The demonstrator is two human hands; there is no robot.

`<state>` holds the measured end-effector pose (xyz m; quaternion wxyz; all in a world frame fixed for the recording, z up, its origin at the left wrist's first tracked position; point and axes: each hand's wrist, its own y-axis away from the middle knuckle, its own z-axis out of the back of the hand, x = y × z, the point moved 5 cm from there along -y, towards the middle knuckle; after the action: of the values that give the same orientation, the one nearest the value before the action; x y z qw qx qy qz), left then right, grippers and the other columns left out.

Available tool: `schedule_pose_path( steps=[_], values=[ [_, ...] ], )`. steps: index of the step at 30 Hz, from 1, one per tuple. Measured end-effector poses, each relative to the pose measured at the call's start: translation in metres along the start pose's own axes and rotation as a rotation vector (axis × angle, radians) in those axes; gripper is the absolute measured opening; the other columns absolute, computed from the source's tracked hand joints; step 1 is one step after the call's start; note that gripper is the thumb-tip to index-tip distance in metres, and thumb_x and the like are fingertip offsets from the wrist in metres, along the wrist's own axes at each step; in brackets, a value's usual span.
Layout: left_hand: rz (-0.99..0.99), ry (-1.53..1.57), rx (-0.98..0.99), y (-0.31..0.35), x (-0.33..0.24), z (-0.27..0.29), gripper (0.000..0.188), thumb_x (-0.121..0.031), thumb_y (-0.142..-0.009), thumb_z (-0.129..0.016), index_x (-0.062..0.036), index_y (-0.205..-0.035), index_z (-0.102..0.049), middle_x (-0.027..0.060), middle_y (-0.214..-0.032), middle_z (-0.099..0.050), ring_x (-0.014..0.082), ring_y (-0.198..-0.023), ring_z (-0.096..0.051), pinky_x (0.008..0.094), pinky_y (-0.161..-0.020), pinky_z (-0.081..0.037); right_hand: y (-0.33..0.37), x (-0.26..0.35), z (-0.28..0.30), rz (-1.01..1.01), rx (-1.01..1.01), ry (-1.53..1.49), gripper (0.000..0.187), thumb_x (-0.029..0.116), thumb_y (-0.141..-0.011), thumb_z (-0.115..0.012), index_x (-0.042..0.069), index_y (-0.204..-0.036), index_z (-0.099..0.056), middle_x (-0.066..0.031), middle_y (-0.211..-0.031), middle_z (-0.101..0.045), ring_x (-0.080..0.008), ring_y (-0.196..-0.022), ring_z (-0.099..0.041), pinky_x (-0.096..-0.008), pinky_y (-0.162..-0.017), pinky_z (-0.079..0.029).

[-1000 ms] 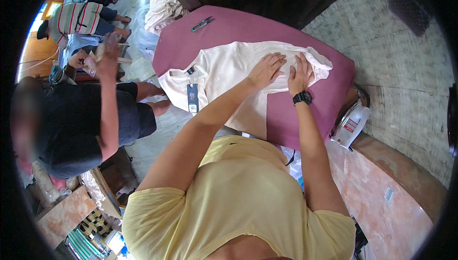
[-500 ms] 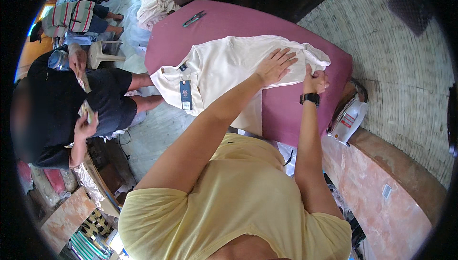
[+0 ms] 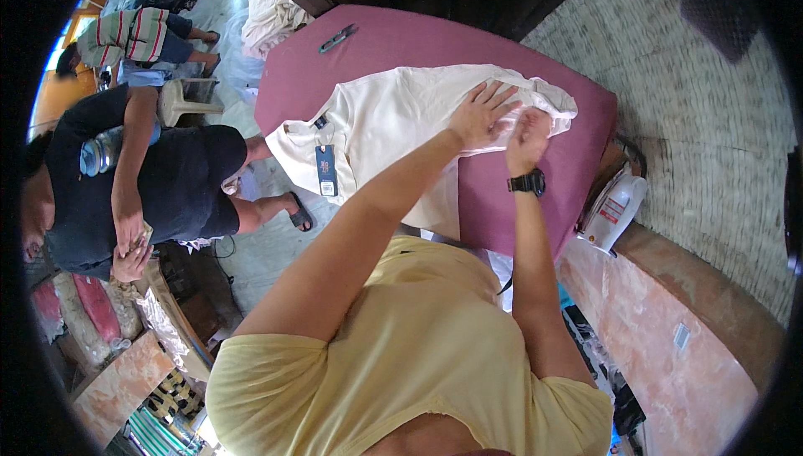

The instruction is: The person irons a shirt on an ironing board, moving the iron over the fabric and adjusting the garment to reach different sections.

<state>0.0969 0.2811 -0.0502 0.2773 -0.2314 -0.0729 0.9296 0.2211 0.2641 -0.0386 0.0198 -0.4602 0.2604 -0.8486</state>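
Note:
A cream shirt (image 3: 381, 121) lies on the mauve padded table (image 3: 493, 205), its neck end to the left and one side hanging over the near edge. A dark blue hang tag (image 3: 325, 170) rests on it below the neckline. My left hand (image 3: 485, 113) presses flat on the shirt with its fingers apart. Close beside it, my right hand (image 3: 529, 136) is over the shirt's near right part, below a bunched fold (image 3: 552, 96). Motion smears the right fingers, so I cannot make out whether they grip the cloth. A black watch (image 3: 527, 181) is on my right wrist.
Thread snips (image 3: 338, 38) lie at the table's far left. A white iron (image 3: 613, 209) stands off its right edge. At left a person in black (image 3: 142, 180) stands near a plastic stool (image 3: 180, 100). Piled pale cloth (image 3: 269, 12) sits behind.
My right hand has moved left and slightly nearer along the shirt, away from the bunched right end. My left hand stays in place. The person at left has turned and brought both hands together.

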Motion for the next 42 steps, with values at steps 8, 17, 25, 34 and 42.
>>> schedule_pose_path(
  steps=[8, 17, 25, 34, 42],
  values=[
    [0.133, -0.025, -0.035, 0.042, 0.056, 0.042, 0.053, -0.036, -0.091, -0.053, -0.0116, -0.137, -0.045, 0.0109, -0.148, -0.036, 0.0359, -0.138, -0.028, 0.0517, -0.113, -0.021, 0.004, 0.009, -0.045, 0.139, 0.312, 0.480, 0.037, 0.024, -0.090, -0.057, 0.012, -0.125, -0.054, -0.0066, -0.129, -0.051, -0.0313, -0.123, -0.042, -0.0532, -0.101, -0.030],
    [0.094, 0.095, -0.127, 0.027, 0.024, 0.037, 0.051, -0.030, -0.090, -0.057, -0.0100, -0.136, -0.045, 0.0120, -0.140, -0.042, 0.0358, -0.134, -0.033, 0.0500, -0.110, -0.026, -0.012, 0.016, 0.065, 0.257, 0.162, 0.417, 0.037, 0.014, -0.084, -0.065, 0.005, -0.118, -0.058, -0.0118, -0.122, -0.059, -0.0321, -0.114, -0.053, -0.0455, -0.101, -0.037],
    [-0.039, -0.148, 0.090, 0.010, -0.018, 0.000, 0.058, -0.043, -0.094, -0.047, -0.0243, -0.147, -0.032, 0.0017, -0.156, -0.020, 0.0293, -0.144, -0.017, 0.0497, -0.116, -0.015, 0.006, -0.110, 0.279, -0.398, -0.056, 1.262, 0.050, 0.048, -0.091, -0.055, 0.004, -0.114, -0.057, -0.0206, -0.108, -0.060, -0.0375, -0.100, -0.054, -0.0477, -0.082, -0.042],
    [0.004, -0.027, 0.105, 0.006, -0.018, 0.007, 0.051, -0.044, -0.092, -0.052, -0.0300, -0.140, -0.044, 0.0003, -0.154, -0.029, 0.0281, -0.145, -0.015, 0.0521, -0.117, -0.008, 0.002, -0.130, 0.265, -0.770, -0.033, 0.243, 0.058, 0.051, -0.088, -0.061, -0.005, -0.105, -0.060, -0.0220, -0.092, -0.066, -0.0320, -0.078, -0.066, -0.0415, -0.072, -0.051],
    [0.302, 0.364, -0.302, 0.017, 0.102, 0.088, 0.018, -0.012, -0.089, -0.061, -0.0064, -0.105, -0.067, 0.0106, -0.106, -0.067, 0.0241, -0.102, -0.063, 0.0342, -0.088, -0.048, -0.044, 0.014, 0.211, -0.601, 0.366, 0.245, 0.055, 0.053, -0.083, -0.067, 0.000, -0.096, -0.067, -0.0115, -0.071, -0.065, -0.0191, -0.063, -0.064, -0.0357, -0.065, -0.051]
  ],
)
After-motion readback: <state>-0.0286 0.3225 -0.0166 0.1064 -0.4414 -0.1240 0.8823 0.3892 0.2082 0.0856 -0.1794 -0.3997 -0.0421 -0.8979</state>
